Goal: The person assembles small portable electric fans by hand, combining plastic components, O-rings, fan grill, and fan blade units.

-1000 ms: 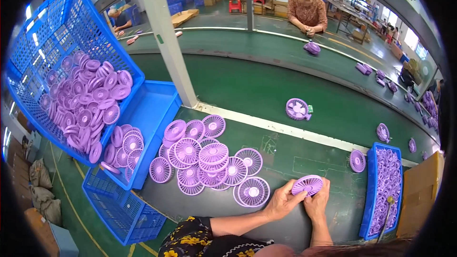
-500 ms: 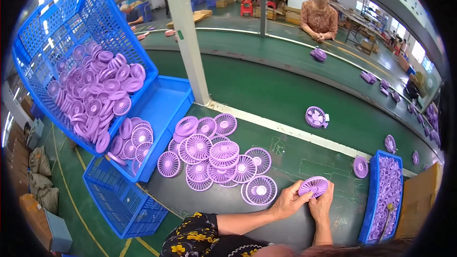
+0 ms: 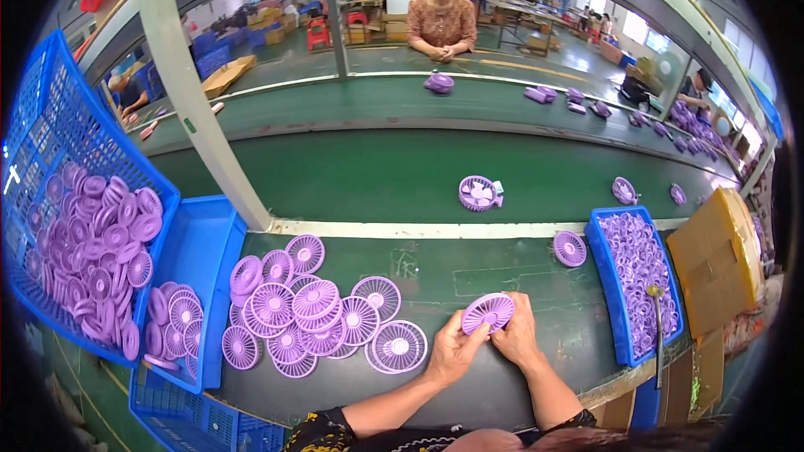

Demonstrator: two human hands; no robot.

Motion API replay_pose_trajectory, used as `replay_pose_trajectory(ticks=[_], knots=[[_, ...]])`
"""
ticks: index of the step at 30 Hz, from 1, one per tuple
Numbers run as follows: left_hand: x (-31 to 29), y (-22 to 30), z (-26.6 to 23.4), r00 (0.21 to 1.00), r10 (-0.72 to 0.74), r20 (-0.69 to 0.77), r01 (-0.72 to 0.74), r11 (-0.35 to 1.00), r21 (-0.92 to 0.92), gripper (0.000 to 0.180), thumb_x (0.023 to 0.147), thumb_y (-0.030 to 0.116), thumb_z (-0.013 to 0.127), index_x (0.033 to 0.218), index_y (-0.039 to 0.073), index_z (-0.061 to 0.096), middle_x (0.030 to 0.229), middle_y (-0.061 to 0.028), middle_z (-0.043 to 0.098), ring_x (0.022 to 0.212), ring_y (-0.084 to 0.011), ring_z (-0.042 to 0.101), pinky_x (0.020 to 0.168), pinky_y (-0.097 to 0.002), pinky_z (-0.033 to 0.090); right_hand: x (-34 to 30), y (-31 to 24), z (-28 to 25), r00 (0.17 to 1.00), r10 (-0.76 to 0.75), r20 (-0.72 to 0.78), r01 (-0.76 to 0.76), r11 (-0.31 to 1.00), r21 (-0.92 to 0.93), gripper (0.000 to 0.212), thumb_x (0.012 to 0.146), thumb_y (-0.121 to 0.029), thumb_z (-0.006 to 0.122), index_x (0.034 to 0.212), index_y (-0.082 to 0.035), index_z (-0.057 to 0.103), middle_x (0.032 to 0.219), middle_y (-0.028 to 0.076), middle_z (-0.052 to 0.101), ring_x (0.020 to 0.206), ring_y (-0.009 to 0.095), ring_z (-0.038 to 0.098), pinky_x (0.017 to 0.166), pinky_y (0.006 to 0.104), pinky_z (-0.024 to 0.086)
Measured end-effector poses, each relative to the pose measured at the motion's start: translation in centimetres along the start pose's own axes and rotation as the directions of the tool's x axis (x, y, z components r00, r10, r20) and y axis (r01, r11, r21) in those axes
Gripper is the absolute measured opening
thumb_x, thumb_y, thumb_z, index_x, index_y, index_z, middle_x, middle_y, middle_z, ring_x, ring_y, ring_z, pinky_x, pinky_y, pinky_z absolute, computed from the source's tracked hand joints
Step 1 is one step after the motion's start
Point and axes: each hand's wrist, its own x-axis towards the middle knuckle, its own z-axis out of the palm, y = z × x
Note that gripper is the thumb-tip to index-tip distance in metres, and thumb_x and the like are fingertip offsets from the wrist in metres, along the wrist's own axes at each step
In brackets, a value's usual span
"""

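A purple round fan grille (image 3: 488,311) with radial slots is held tilted between my two hands above the dark worktop. My left hand (image 3: 453,354) grips its lower left edge, thumb across the face. My right hand (image 3: 518,333) closes round its right edge, its fingers partly hidden behind it. Left of my hands lies a loose pile of similar purple grilles (image 3: 316,300), with one pair of grilles (image 3: 400,346) closest to my left hand. Another single grille (image 3: 569,249) lies farther off to the right, beside a blue tray (image 3: 605,286) full of small purple rings.
A tilted blue crate (image 3: 100,130) of grilles leans over a blue tray (image 3: 205,238) at left. A metal-handled tool (image 3: 658,331) rests across the ring tray, near a cardboard box (image 3: 716,255). Fan housings (image 3: 477,192) sit on the green belt. Another person (image 3: 441,21) is across it.
My view has swung to the right, so the scene sits farther left. Both hands still hold the grille, its face now turned at a slightly different angle.
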Motion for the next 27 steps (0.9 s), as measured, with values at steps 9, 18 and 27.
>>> replay_pose_trajectory(ticks=[9, 18, 27], knots=[[-0.29, -0.32, -0.43, 1.0, -0.023, 0.016, 0.022, 0.999, 0.029, 0.025, 0.098, 0.005, 0.064, 0.12, -0.003, 0.056, 0.118, -0.0096, 0.064, 0.107, -0.0141, 0.064, 0.09, -0.0302, 0.059, -0.15, 0.16, 0.11, 0.999, -0.046, -0.015, 0.046, 0.999, 0.003, 0.022, 0.073, -0.005, 0.071, 0.095, -0.004, 0.072, 0.102, 0.014, 0.064, 0.105, 0.037, 0.059, 0.091, 0.0458, 0.049], [-0.17, -0.33, -0.42, 1.0, -0.02, 0.018, 0.02, 0.999, 0.04, 0.024, 0.098, 0.005, 0.064, 0.119, -0.003, 0.056, 0.117, -0.0093, 0.064, 0.107, -0.0142, 0.064, 0.09, -0.0301, 0.059, -0.11, 0.29, 0.01, 0.999, -0.052, -0.007, 0.052, 0.999, -0.006, 0.023, 0.073, -0.005, 0.072, 0.096, -0.005, 0.072, 0.102, 0.014, 0.065, 0.105, 0.036, 0.059, 0.091, 0.0454, 0.049], [-0.17, -0.12, -0.14, 1.0, 0.002, -0.008, -0.001, 1.0, 0.031, 0.027, 0.099, 0.011, 0.066, 0.121, -0.002, 0.057, 0.108, -0.0037, 0.066, 0.094, -0.0059, 0.061, 0.081, -0.0222, 0.052, 0.04, 0.09, 0.0, 0.999, -0.037, 0.001, 0.037, 0.999, 0.007, 0.024, 0.073, -0.007, 0.074, 0.096, -0.006, 0.073, 0.102, 0.013, 0.065, 0.106, 0.036, 0.059, 0.091, 0.0448, 0.049]])
